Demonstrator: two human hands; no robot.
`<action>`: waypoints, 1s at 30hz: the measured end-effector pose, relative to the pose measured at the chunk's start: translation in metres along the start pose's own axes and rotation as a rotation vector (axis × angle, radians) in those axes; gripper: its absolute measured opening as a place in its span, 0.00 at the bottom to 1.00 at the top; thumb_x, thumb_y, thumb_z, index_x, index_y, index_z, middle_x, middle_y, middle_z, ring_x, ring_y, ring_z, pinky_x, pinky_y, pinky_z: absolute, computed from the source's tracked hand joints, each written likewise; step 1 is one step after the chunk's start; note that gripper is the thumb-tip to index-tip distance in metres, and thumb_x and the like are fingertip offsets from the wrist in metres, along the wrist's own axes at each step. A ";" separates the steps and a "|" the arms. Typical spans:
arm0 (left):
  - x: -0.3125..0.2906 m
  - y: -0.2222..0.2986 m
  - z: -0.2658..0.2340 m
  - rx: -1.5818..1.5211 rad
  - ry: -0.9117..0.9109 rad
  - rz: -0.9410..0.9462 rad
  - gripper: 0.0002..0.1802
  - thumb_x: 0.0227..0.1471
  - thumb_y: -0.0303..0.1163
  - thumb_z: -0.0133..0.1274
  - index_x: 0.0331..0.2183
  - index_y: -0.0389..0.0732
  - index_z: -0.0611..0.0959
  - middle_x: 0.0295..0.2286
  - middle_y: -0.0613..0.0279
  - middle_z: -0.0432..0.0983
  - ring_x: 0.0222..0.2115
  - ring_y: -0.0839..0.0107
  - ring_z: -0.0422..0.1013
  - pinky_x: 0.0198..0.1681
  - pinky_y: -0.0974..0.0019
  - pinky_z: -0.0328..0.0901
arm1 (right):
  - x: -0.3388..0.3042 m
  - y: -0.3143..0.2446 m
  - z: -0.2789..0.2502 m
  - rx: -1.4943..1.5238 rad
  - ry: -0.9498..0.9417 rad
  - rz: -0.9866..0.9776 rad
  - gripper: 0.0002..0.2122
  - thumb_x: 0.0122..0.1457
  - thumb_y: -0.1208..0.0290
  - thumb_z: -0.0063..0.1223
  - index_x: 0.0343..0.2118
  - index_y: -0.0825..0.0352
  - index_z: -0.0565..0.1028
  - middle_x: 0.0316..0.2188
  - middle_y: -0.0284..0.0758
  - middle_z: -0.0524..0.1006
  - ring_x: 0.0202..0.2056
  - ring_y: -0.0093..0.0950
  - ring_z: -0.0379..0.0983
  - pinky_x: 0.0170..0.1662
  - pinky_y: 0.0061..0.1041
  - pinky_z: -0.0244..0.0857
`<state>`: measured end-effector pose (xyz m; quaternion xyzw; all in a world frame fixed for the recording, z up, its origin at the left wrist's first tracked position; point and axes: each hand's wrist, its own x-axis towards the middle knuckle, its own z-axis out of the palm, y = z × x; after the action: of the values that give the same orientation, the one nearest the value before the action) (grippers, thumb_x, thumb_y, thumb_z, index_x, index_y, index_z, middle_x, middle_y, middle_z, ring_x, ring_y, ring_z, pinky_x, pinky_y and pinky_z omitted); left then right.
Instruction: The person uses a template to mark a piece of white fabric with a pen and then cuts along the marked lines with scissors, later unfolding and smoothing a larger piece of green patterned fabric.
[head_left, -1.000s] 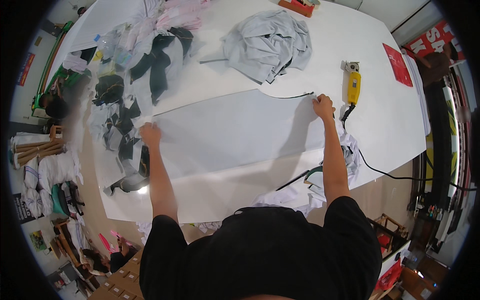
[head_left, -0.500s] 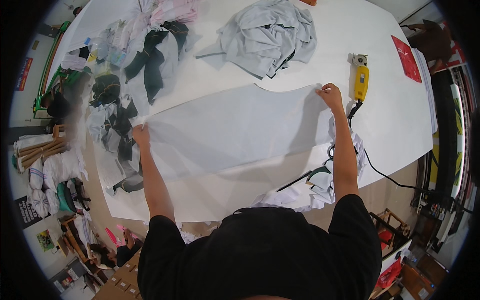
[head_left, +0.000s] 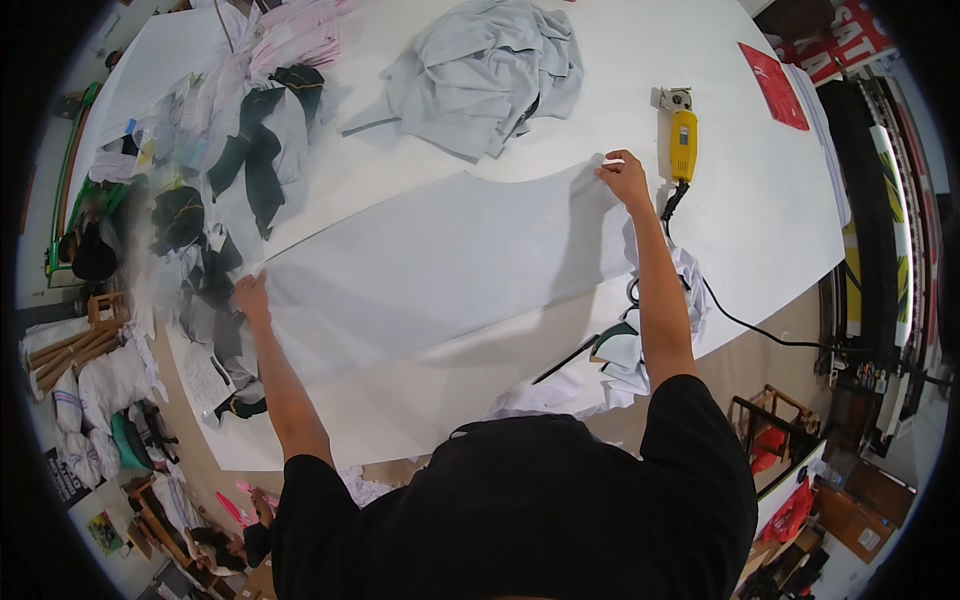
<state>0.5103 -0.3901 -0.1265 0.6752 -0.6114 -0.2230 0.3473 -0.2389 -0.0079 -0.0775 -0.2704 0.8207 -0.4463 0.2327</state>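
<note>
A long, light grey fabric panel with a curved notch in its far edge lies spread over the white table. My left hand pinches its left end, beside dark green and grey cloth scraps. At the upper right corner, the fingers of my right hand are closed on the same panel. Just right of that hand lies a yellow electric rotary cutter, its round blade head pointing away from me. Beyond the panel is a crumpled heap of grey fabric.
A black cord runs from the cutter over the table's right edge. White offcuts and black-handled scissors lie under and beside my right forearm. A red packet is at the far right. Pink cloth is piled far left.
The view has turned slightly, so the table things appear further left. Both hands keep their hold on the grey panel, which lies nearly the same on the table.
</note>
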 end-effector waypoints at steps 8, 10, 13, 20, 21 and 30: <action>0.004 0.002 -0.006 -0.016 0.001 -0.043 0.24 0.42 0.33 0.71 0.38 0.26 0.82 0.33 0.46 0.82 0.35 0.61 0.78 0.42 0.63 0.71 | -0.002 -0.009 0.000 -0.052 0.004 0.053 0.19 0.49 0.72 0.69 0.43 0.70 0.76 0.32 0.42 0.83 0.35 0.29 0.80 0.40 0.26 0.72; 0.002 0.007 -0.002 -0.040 -0.001 -0.059 0.24 0.42 0.33 0.72 0.38 0.26 0.82 0.33 0.47 0.82 0.34 0.62 0.78 0.42 0.63 0.71 | -0.002 -0.004 -0.001 -0.039 0.008 0.054 0.19 0.49 0.72 0.68 0.43 0.70 0.76 0.32 0.42 0.83 0.35 0.29 0.80 0.40 0.27 0.72; 0.004 0.006 0.000 -0.076 -0.001 -0.078 0.24 0.42 0.33 0.72 0.37 0.26 0.82 0.33 0.47 0.82 0.34 0.62 0.77 0.41 0.64 0.71 | 0.000 -0.001 -0.001 -0.061 0.017 0.041 0.19 0.49 0.72 0.68 0.44 0.71 0.76 0.33 0.43 0.83 0.35 0.30 0.81 0.39 0.27 0.73; 0.013 -0.008 -0.002 -0.007 0.011 -0.062 0.25 0.41 0.34 0.72 0.37 0.25 0.82 0.32 0.49 0.82 0.33 0.63 0.77 0.40 0.65 0.71 | -0.001 -0.021 0.009 -0.258 0.059 -0.004 0.20 0.49 0.69 0.68 0.44 0.70 0.76 0.32 0.43 0.83 0.35 0.34 0.81 0.39 0.31 0.74; 0.013 -0.005 0.000 -0.013 0.009 -0.066 0.25 0.41 0.34 0.72 0.37 0.25 0.82 0.32 0.48 0.82 0.33 0.63 0.77 0.40 0.65 0.71 | -0.001 -0.022 0.009 -0.268 0.067 0.003 0.20 0.49 0.69 0.68 0.44 0.70 0.76 0.31 0.42 0.83 0.34 0.35 0.81 0.39 0.31 0.74; 0.008 0.015 0.002 -0.023 0.010 -0.120 0.26 0.42 0.33 0.72 0.38 0.24 0.82 0.34 0.47 0.82 0.34 0.63 0.78 0.40 0.65 0.71 | 0.002 -0.017 0.008 -0.212 0.108 -0.005 0.17 0.49 0.69 0.67 0.41 0.68 0.78 0.29 0.41 0.83 0.32 0.34 0.81 0.39 0.31 0.73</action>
<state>0.5004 -0.3985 -0.1156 0.7078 -0.5654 -0.2468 0.3441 -0.2315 -0.0221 -0.0670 -0.2712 0.8740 -0.3713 0.1570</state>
